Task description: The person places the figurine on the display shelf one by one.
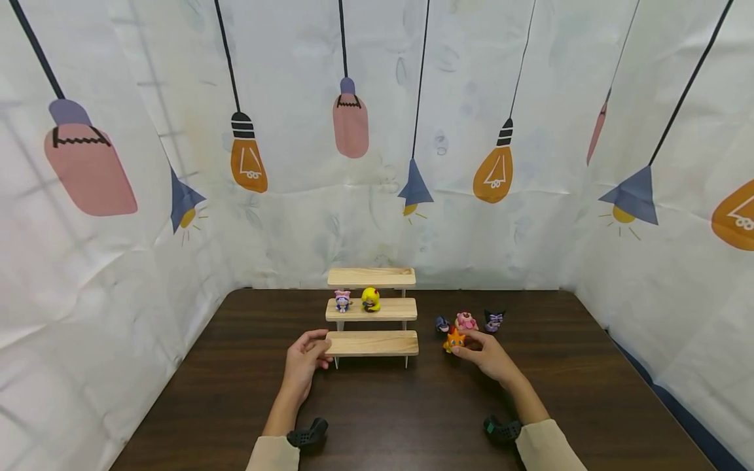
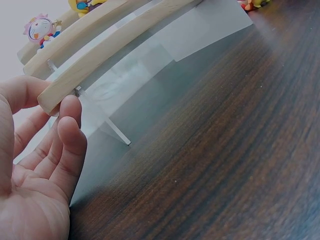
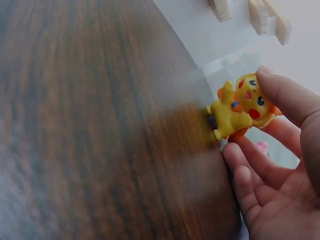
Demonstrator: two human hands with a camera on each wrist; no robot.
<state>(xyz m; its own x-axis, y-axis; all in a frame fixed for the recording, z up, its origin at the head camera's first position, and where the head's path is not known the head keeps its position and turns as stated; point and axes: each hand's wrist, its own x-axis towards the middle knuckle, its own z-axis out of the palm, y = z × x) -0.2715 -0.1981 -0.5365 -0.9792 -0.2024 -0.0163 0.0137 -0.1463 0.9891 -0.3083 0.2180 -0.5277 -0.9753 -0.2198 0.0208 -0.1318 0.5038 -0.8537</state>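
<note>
Pale sleeves (image 1: 273, 454) at the head view's bottom edge lead to the left hand (image 1: 305, 361), pinching the wooden shelf (image 1: 374, 343) at lower centre, and the right hand (image 1: 487, 357), gripping a yellow figurine (image 1: 453, 341) right of centre.

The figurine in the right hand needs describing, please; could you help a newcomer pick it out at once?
On the dark table, find the three-tier wooden shelf, then look right of it to the right hand. That hand pinches the yellow-and-orange figurine, whose yellow, red-cheeked face sets it apart from the pink figurine behind it and the dark figurine farther right.
</note>
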